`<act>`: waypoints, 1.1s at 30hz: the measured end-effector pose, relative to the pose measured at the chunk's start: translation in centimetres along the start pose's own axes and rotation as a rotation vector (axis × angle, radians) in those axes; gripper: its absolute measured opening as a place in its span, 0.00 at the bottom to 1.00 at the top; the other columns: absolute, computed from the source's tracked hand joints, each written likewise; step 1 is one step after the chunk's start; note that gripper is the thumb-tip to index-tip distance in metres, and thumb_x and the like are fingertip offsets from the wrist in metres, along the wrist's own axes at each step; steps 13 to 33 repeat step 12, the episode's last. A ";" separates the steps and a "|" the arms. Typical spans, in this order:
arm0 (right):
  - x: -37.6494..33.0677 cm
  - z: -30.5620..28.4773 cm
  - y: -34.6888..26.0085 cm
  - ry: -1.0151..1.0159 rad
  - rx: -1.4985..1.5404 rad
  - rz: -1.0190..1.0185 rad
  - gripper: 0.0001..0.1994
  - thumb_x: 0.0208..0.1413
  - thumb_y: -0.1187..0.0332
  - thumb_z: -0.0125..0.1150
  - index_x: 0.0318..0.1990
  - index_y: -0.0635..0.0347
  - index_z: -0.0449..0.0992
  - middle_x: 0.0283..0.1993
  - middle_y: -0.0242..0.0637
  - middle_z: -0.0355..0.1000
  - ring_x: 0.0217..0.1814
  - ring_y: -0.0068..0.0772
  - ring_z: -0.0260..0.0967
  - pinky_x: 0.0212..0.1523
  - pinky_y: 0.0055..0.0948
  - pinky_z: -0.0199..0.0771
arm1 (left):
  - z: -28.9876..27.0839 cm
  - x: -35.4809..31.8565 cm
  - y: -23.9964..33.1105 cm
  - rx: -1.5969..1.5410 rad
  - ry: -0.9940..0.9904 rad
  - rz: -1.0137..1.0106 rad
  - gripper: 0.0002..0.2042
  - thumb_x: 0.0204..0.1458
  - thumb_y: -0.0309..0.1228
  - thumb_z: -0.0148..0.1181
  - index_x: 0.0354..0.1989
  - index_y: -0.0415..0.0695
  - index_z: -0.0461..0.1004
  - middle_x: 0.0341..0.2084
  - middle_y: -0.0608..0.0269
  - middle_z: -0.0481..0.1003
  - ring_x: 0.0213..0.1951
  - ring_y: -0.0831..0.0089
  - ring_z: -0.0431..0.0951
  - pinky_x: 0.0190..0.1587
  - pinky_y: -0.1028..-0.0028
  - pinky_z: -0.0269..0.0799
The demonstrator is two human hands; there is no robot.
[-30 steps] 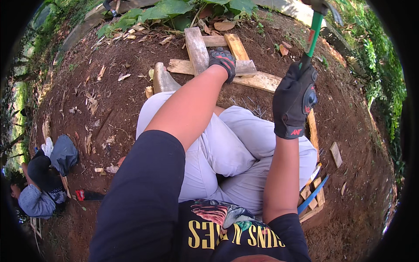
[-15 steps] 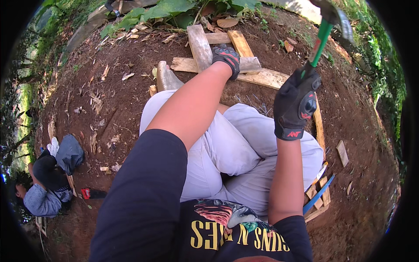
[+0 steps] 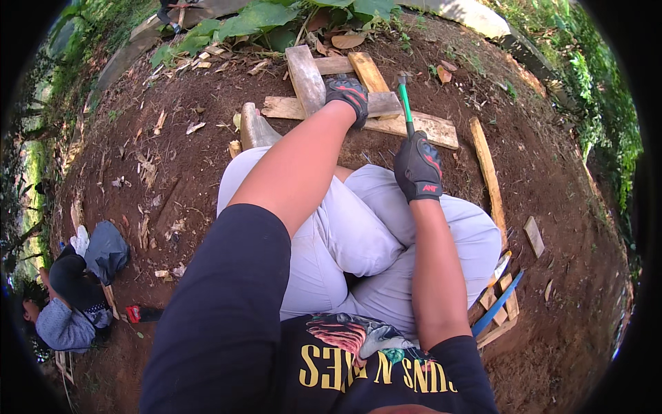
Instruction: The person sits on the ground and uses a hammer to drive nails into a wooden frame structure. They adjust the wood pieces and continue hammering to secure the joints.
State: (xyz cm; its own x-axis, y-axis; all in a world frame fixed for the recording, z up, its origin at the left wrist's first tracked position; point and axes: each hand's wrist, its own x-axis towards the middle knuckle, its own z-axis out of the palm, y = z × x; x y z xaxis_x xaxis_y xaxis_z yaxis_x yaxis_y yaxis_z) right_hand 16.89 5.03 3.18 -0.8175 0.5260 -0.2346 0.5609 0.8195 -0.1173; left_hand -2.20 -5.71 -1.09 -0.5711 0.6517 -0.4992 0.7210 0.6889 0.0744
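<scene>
My right hand [image 3: 418, 165], in a black and red glove, is closed around the grip of a hammer [image 3: 407, 107] with a green handle. The hammer points away from me, its head beside the right side of a rough wooden frame [image 3: 307, 77]. My left hand [image 3: 348, 98], gloved alike, grips a plank where the frame's boards cross; its fingertips are partly hidden. Several planks make up this frame, among them a yellowish board [image 3: 370, 72] and a lower crosspiece [image 3: 284, 107]. Another plank [image 3: 429, 127] lies under the frame's right side, close to the hammer.
My crossed legs lie below the frame. A long board [image 3: 488, 172] and a small wood piece [image 3: 534, 236] lie to the right. Near my right knee are a blue strip [image 3: 498, 305] and wood offcuts. Another person [image 3: 65, 314] sits far left beside a red-handled saw [image 3: 141, 314].
My right hand has swung the hammer down and left, from raised at the upper right to beside the wooden frame. My left hand stays on the frame.
</scene>
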 end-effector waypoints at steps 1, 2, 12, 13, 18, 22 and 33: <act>0.3 -1.7 -1.1 0.018 0.058 0.033 0.16 0.73 0.57 0.51 0.52 0.62 0.72 0.43 0.56 0.81 0.45 0.66 0.81 0.45 0.64 0.79 | 0.7 -0.1 -0.3 0.018 0.059 -0.051 0.30 0.47 0.43 0.73 0.60 0.47 0.83 0.62 0.49 0.79 0.65 0.51 0.78 0.66 0.52 0.75; 0.0 -5.3 -4.2 0.152 0.156 0.056 0.14 0.74 0.59 0.53 0.51 0.61 0.72 0.40 0.56 0.80 0.44 0.66 0.81 0.43 0.61 0.78 | 1.9 0.4 -1.2 -0.004 0.097 -0.135 0.30 0.48 0.43 0.73 0.62 0.48 0.83 0.65 0.49 0.77 0.69 0.51 0.75 0.69 0.51 0.71; 2.7 -1.0 -0.3 -0.184 0.120 0.184 0.28 0.67 0.59 0.61 0.69 0.63 0.67 0.53 0.62 0.81 0.55 0.61 0.83 0.57 0.57 0.82 | 1.0 0.8 -0.9 -0.013 0.042 -0.082 0.30 0.50 0.47 0.71 0.63 0.50 0.82 0.64 0.49 0.78 0.65 0.50 0.78 0.68 0.51 0.74; 2.7 -1.0 -0.3 -0.184 0.120 0.184 0.28 0.67 0.59 0.61 0.69 0.63 0.67 0.53 0.62 0.81 0.55 0.61 0.83 0.57 0.57 0.82 | 1.0 0.8 -0.9 -0.013 0.042 -0.082 0.30 0.50 0.47 0.71 0.63 0.50 0.82 0.64 0.49 0.78 0.65 0.50 0.78 0.68 0.51 0.74; 2.7 -1.0 -0.3 -0.184 0.120 0.184 0.28 0.67 0.59 0.61 0.69 0.63 0.67 0.53 0.62 0.81 0.55 0.61 0.83 0.57 0.57 0.82 | 1.0 0.8 -0.9 -0.013 0.042 -0.082 0.30 0.50 0.47 0.71 0.63 0.50 0.82 0.64 0.49 0.78 0.65 0.50 0.78 0.68 0.51 0.74; 2.7 -1.0 -0.3 -0.184 0.120 0.184 0.28 0.67 0.59 0.61 0.69 0.63 0.67 0.53 0.62 0.81 0.55 0.61 0.83 0.57 0.57 0.82 | 1.0 0.8 -0.9 -0.013 0.042 -0.082 0.30 0.50 0.47 0.71 0.63 0.50 0.82 0.64 0.49 0.78 0.65 0.50 0.78 0.68 0.51 0.74; 2.7 -1.0 -0.3 -0.184 0.120 0.184 0.28 0.67 0.59 0.61 0.69 0.63 0.67 0.53 0.62 0.81 0.55 0.61 0.83 0.57 0.57 0.82 | 1.0 0.8 -0.9 -0.013 0.042 -0.082 0.30 0.50 0.47 0.71 0.63 0.50 0.82 0.64 0.49 0.78 0.65 0.50 0.78 0.68 0.51 0.74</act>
